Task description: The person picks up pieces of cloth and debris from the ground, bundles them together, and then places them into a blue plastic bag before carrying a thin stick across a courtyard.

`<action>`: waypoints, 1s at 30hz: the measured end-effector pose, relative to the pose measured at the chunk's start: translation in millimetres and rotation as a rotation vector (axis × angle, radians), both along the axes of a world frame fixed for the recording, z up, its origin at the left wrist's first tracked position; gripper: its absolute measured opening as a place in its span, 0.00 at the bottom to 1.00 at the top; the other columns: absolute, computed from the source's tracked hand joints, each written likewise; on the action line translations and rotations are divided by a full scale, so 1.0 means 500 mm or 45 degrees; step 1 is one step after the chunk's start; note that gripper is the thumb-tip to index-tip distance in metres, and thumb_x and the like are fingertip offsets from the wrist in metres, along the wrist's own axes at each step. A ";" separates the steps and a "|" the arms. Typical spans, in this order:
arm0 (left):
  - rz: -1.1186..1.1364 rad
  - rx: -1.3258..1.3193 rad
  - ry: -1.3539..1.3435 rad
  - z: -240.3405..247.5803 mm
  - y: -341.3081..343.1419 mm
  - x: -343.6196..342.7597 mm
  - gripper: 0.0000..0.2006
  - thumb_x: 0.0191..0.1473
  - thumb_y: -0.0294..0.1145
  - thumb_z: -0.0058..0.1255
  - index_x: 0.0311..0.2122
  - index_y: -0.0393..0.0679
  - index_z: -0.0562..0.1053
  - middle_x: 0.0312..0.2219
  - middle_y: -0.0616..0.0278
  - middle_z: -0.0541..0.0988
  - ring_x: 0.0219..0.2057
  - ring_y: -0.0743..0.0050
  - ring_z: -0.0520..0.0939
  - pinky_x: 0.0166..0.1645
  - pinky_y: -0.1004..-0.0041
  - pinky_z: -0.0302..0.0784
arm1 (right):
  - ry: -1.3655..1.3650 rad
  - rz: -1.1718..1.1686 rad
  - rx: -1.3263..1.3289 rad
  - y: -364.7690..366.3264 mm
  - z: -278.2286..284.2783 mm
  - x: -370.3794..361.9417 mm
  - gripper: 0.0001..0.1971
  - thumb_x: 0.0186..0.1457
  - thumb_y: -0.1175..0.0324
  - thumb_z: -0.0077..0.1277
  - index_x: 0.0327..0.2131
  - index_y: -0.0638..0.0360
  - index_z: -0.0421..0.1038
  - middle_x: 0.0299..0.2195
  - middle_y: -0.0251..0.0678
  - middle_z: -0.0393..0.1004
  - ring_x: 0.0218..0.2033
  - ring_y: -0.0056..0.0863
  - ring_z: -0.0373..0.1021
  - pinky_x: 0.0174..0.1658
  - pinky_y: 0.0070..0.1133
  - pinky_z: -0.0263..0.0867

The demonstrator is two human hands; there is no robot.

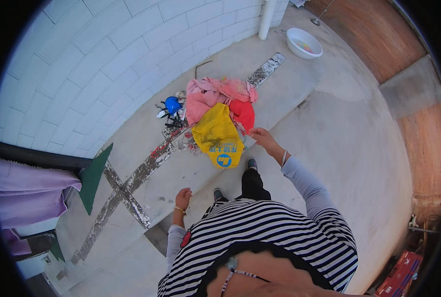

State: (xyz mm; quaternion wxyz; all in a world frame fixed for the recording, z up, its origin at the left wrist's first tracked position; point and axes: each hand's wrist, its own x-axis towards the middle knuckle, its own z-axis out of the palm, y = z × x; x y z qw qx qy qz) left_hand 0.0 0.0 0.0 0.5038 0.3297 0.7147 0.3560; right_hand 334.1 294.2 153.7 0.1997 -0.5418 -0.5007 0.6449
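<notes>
My right hand (267, 140) reaches forward with thumb and fingers drawn together beside a red cloth or bag (243, 115). Anything between its fingertips is too small to make out. Lower left, my left hand (183, 199) hangs over the floor, loosely curled and holding nothing. On the ground ahead lies a heap: a crumpled yellow plastic bag (215, 132) with blue print in front, pink cloth (204, 101) behind it, the red piece at its right. To its left is a blue rounded object (172, 105) among black straps and small scraps.
A white basin (303, 43) with colourful contents stands at the far right by a white pipe (267, 21). The block wall (146, 39) runs along the left. A purple cloth (30, 185) and a green triangular piece (93, 179) are at left, a red box (399, 273) at lower right.
</notes>
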 end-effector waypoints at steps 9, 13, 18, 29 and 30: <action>0.781 -0.396 -0.468 0.114 0.146 0.345 0.13 0.49 0.31 0.43 0.41 0.39 0.66 0.30 0.63 0.75 0.28 0.80 0.75 0.29 0.84 0.66 | -0.725 0.100 0.754 0.683 -0.282 0.018 0.30 0.36 0.58 0.52 0.43 0.68 0.59 0.35 0.54 0.67 0.43 0.43 0.62 0.45 0.26 0.59; 0.777 -0.571 -0.457 0.207 0.128 0.446 0.13 0.50 0.31 0.41 0.42 0.39 0.65 0.32 0.63 0.74 0.30 0.79 0.75 0.31 0.84 0.66 | -0.568 0.205 0.604 0.731 -0.466 0.031 0.32 0.32 0.58 0.52 0.41 0.71 0.59 0.34 0.55 0.68 0.37 0.47 0.65 0.41 0.30 0.61; 0.980 -0.596 -0.500 0.235 0.169 0.517 0.14 0.49 0.33 0.43 0.41 0.39 0.66 0.31 0.64 0.75 0.30 0.81 0.75 0.31 0.84 0.66 | -0.482 0.450 0.000 0.721 -0.529 0.011 0.21 0.36 0.65 0.51 0.35 0.70 0.65 0.32 0.47 0.70 0.31 0.37 0.69 0.33 0.25 0.66; 1.162 -0.329 -0.675 0.202 0.262 0.528 0.14 0.49 0.33 0.43 0.41 0.39 0.66 0.30 0.64 0.74 0.29 0.81 0.75 0.28 0.86 0.66 | 1.254 0.050 -0.439 0.889 0.079 -0.074 0.17 0.49 0.71 0.42 0.45 0.62 0.58 0.44 0.39 0.63 0.48 0.33 0.59 0.50 0.33 0.55; 1.190 -0.323 -0.675 0.200 0.266 0.525 0.14 0.49 0.33 0.43 0.41 0.39 0.66 0.30 0.63 0.74 0.29 0.80 0.75 0.27 0.86 0.66 | 1.304 0.072 -0.390 0.886 0.144 -0.089 0.19 0.49 0.71 0.42 0.46 0.61 0.56 0.46 0.40 0.61 0.49 0.36 0.57 0.50 0.36 0.54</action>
